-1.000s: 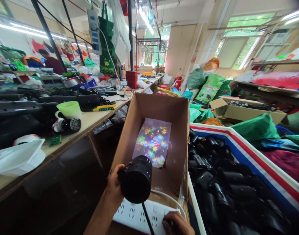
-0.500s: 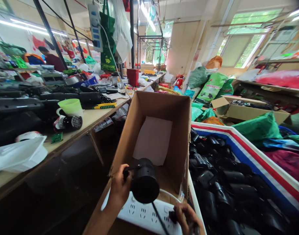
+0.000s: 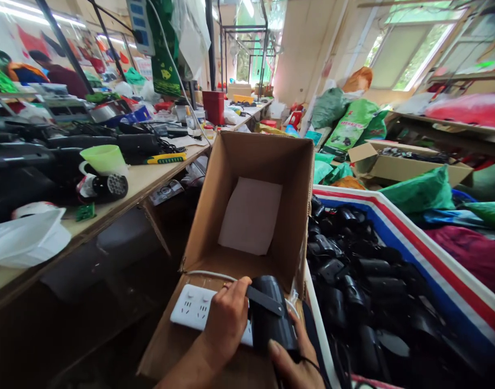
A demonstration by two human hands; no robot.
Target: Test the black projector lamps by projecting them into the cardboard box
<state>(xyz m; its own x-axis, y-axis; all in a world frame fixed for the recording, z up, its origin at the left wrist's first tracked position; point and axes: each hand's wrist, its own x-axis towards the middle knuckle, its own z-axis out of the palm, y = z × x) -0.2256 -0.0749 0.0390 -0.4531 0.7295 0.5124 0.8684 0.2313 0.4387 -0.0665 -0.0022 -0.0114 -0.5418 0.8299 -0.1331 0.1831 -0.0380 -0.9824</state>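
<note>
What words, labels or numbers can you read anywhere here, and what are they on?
Green woven sack: printed lettering, too blurred to read.
Green hanging bag: print, too small to read.
Black light projector in the hands: no lettering shows.
Nothing here reads clearly.

Projector lamp [image 3: 269, 316] between your left hand [image 3: 225, 321] and right hand [image 3: 290, 362], open cardboard box [image 3: 263, 167] ahead
A power strip [image 3: 191, 308] lies just left of the lamp on the box's near flap, a sheet of paper [image 3: 249, 216] lies on the box's floor, a workbench [image 3: 150, 181] runs along your left, and a crate [image 3: 393, 232] of lamp bodies [image 3: 345, 281] sits on your right
</note>
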